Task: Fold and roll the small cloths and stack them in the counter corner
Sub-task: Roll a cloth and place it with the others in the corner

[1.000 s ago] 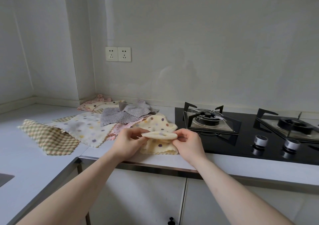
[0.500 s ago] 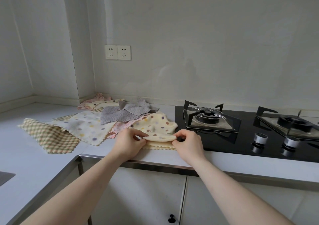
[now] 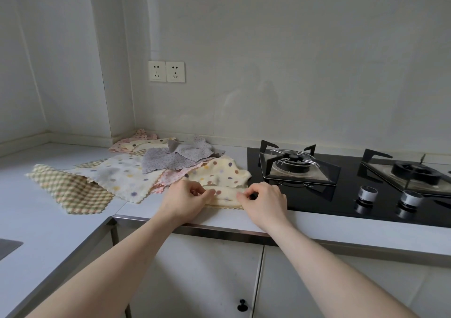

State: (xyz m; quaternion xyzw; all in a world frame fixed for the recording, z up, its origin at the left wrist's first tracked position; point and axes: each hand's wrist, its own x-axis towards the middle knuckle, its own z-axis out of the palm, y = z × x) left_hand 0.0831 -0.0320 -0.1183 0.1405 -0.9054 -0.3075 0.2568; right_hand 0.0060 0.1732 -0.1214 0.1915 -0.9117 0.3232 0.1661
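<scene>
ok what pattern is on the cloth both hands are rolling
Pale yellow cloth with multicoloured polka dots, pinched by the left hand and right hand; head view.

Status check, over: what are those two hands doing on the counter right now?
Left hand and right hand both pinch the yellow dotted cloth, part-rolled at the counter edge. Unfolded cloth pile lies just left; gas hob close on the right.

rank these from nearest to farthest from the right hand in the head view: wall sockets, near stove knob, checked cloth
1. Near stove knob, just right of the right hand, on the hob.
2. Checked cloth, far left on the counter.
3. Wall sockets, up on the back wall.
</scene>
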